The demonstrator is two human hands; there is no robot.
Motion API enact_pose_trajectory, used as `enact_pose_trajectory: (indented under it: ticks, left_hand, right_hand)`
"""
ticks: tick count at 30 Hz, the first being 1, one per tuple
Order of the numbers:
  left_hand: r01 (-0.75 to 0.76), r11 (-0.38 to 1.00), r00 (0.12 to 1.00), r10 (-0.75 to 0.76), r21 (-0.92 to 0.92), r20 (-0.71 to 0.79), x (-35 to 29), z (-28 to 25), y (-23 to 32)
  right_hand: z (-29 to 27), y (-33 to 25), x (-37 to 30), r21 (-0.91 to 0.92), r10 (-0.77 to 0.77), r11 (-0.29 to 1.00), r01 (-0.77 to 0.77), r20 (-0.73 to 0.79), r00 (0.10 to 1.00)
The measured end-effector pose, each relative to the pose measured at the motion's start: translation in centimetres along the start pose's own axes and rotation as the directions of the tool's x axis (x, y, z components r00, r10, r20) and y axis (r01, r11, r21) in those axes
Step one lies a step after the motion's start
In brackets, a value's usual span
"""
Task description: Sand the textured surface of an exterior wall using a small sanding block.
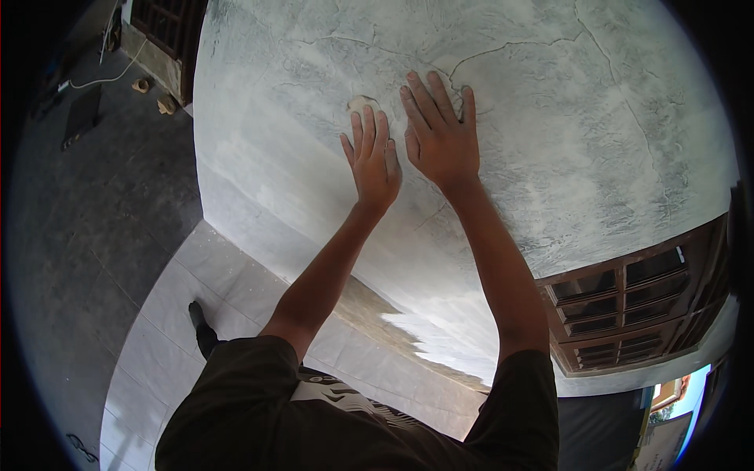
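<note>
A grey-white plastered wall (314, 118) curves across the view, streaked with darker smears. Against it my left hand (375, 161) lies flat, its fingers stretched upward. Just above those fingertips is a small beige patch (362, 103) with a dark edge; whether it is bare plaster or a loose piece I cannot make out. My right hand (445, 137) is spread on the wall a little higher and to the right, fingers apart. Its fingertips are by a long crack (510, 50) that runs up to the right. Nothing shows in either hand.
At the right is a brown-framed window (620, 294) with several panes. Pale floor tiles (188, 271) run along the wall's foot. On the dark floor (118, 196) at the left lie a white cable (110, 79) and two tan objects, perhaps footwear (166, 104).
</note>
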State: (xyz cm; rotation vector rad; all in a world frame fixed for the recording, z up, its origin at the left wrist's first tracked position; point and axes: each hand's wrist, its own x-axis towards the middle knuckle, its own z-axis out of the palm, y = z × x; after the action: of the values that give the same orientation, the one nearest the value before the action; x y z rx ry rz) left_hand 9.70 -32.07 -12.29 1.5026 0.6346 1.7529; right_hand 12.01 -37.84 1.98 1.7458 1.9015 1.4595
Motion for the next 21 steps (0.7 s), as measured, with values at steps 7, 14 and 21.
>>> enact_pose_trajectory:
  ticks: [7, 14, 21]
  left_hand:
    - [-0.035, 0.999, 0.997, 0.034, -0.010, -0.076, 9.6, -0.2, 1.9]
    - [-0.033, 0.994, 0.980, 0.010, 0.109, 0.199, -1.4, -1.5, 0.3]
    - [-0.220, 0.975, 0.975, 0.221, -0.024, 0.011, 7.7, -0.5, 2.4]
  right_hand:
    - [-0.2, 0.3, 0.2, 0.046, 0.002, 0.999, -0.004, 0.032, 0.999]
    - [-0.1, 0.1, 0.0, 0.012, -0.010, 1.000, 0.010, 0.020, 1.000]
    - [0.2, 0.3, -0.1, 0.023, 0.012, 1.000, -0.012, -0.003, 1.000]
